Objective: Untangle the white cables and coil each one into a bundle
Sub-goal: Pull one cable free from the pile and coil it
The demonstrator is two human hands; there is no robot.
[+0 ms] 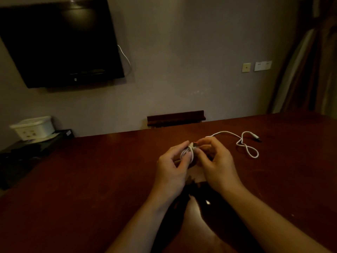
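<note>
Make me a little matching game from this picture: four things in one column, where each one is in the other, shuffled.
Things:
1. coiled white bundle
2. loose white cable
3. television
4. white box

Places:
A. on a low dark stand at the far left
B. mounted on the wall
C. held between both hands
D. lying on the table to the right of the hands

Pairs: 1-C, 2-D, 3-B, 4-A

A dark television (60, 42) hangs on the wall. A white box (33, 127) sits left; wall sockets (262, 66) right, beside curtains (310, 61).
</note>
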